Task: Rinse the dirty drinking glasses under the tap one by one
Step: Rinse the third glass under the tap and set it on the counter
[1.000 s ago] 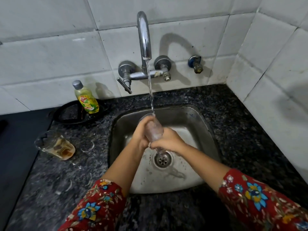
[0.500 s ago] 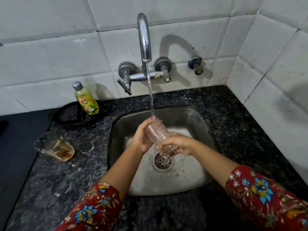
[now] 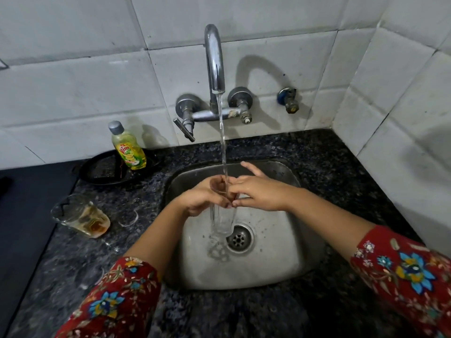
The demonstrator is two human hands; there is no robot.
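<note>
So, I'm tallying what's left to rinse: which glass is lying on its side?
The brown-stained glass on the counter, left of the sink. The other glass is held upright under the running water.

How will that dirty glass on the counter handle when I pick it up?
The dirty glass looks rigid and probably fragile, being clear glass on a hard stone counter. The brown liquid in its bottom may slosh if tipped. Its smooth wall could well slip in a wet grip.
</note>
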